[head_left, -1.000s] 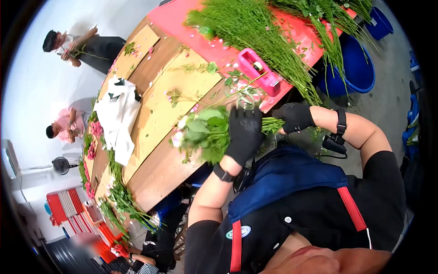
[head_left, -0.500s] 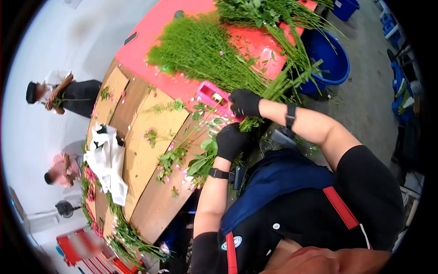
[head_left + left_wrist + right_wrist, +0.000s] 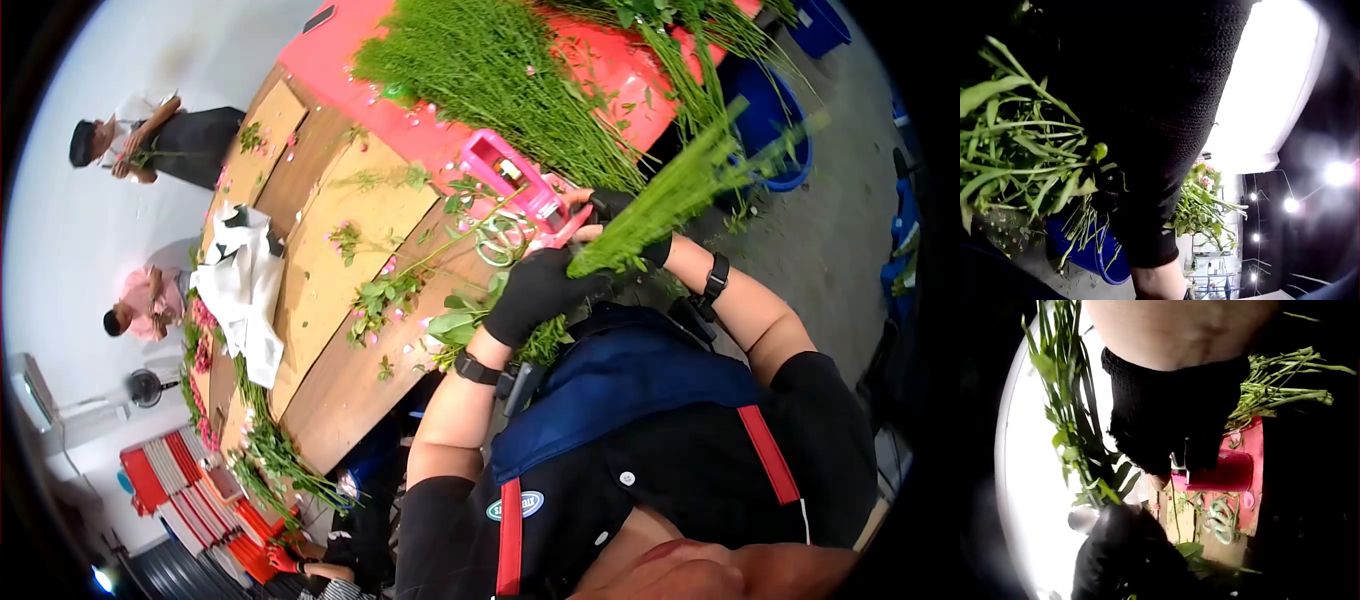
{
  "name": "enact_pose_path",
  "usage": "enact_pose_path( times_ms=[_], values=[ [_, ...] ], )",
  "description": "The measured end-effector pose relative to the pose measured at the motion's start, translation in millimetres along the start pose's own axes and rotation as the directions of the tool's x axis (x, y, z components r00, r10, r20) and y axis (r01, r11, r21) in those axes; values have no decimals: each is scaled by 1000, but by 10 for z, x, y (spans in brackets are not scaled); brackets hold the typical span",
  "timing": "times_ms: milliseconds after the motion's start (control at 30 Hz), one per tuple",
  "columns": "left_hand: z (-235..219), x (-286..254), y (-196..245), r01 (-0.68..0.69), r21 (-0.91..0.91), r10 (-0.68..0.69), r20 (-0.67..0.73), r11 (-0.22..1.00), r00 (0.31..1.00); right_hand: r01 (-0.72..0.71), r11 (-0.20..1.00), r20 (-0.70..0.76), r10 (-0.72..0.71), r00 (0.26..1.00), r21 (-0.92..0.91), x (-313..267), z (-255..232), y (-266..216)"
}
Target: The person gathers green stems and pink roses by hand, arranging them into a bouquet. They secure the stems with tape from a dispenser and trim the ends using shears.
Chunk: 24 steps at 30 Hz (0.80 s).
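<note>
My left hand [image 3: 545, 290], in a black glove with bare fingertips, grips a bunch of green stems [image 3: 670, 195] in the head view. The stems fan up and to the right, partly blurred, in front of my right forearm. Broad leaves show on the other side of that hand. My right hand [image 3: 615, 212], gloved the same way, is at the near end of a pink tape dispenser [image 3: 505, 170]. Its fingertips touch that end; whether they pinch the tape I cannot tell. In the right wrist view the glove overlaps the dispenser [image 3: 1225, 472]. Scissors [image 3: 500, 240] with pale green handles lie beside it.
A large heap of green stems [image 3: 490, 80] covers the red tabletop [image 3: 610, 60]. Blue buckets [image 3: 770, 140] stand on the floor at right. White cloth [image 3: 240, 290], flowers and clippings lie on the wooden part [image 3: 350, 420]. Two people stand beyond the table.
My right hand has let go of the bunch's stems and moved to the tape dispenser. The bunch in my left hand has swung, its stems now pointing up and right.
</note>
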<state>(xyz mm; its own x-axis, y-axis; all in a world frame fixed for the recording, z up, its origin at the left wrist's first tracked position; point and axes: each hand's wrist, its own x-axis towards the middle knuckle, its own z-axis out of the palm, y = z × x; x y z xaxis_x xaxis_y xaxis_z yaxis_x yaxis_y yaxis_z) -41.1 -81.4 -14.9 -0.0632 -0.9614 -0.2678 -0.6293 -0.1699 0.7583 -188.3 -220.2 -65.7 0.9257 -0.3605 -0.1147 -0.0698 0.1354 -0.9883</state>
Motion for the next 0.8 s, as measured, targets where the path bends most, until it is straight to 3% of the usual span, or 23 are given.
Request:
enact_pose_path(
  times_ms=[33,67,133,200,233,300,333,367,433,467,533,567,633,700,767,800],
  values=[
    [71,-34,23,-89,84,101,-149,992,984,359,860,60,-363,930,-364,9,30,-121],
    [101,-58,43,-106,45,112,-173,993,978,549,482,111,-674,730,-683,13,63,-245],
    [89,-93,77,-121,70,134,-241,990,961,526,476,237,-541,807,-705,129,-46,-57],
    [9,-149,126,-99,118,128,-272,988,954,451,578,211,-435,875,-680,128,17,48],
    [-36,-149,145,11,139,26,-264,990,964,530,399,223,-602,767,-749,43,83,-88],
    [32,-136,-30,28,223,43,-307,974,951,376,485,119,-480,869,-789,28,37,380],
    [31,-126,-34,55,257,33,-324,965,945,197,868,31,-206,978,-456,54,122,200],
    [20,-113,-36,82,290,23,-341,954,940,291,729,106,-290,951,-620,96,71,341],
    [12,-99,-82,129,338,12,-387,932,922,-2,977,-6,1,1000,-215,165,63,1081],
    [17,-104,-154,152,352,10,-418,924,908,186,879,-35,-224,974,-439,84,164,909],
    [7,-122,-255,203,374,13,-501,905,865,-91,958,-4,94,996,-272,-41,229,478],
    [53,-131,-294,207,381,32,-534,901,845,-245,949,42,258,965,-198,-101,274,253],
    [188,-145,-401,248,393,49,-611,886,790,-336,936,-40,333,942,-109,-120,478,-222],
    [332,-178,-404,199,423,104,-593,884,798,-379,915,-26,385,922,137,-117,421,47],
    [280,-211,-345,209,443,48,-503,872,863,-465,829,-32,498,867,309,-134,480,-140],
    [351,-149,-400,253,416,-3,-516,873,857,-435,865,-41,458,888,250,-140,403,16]
  ],
)
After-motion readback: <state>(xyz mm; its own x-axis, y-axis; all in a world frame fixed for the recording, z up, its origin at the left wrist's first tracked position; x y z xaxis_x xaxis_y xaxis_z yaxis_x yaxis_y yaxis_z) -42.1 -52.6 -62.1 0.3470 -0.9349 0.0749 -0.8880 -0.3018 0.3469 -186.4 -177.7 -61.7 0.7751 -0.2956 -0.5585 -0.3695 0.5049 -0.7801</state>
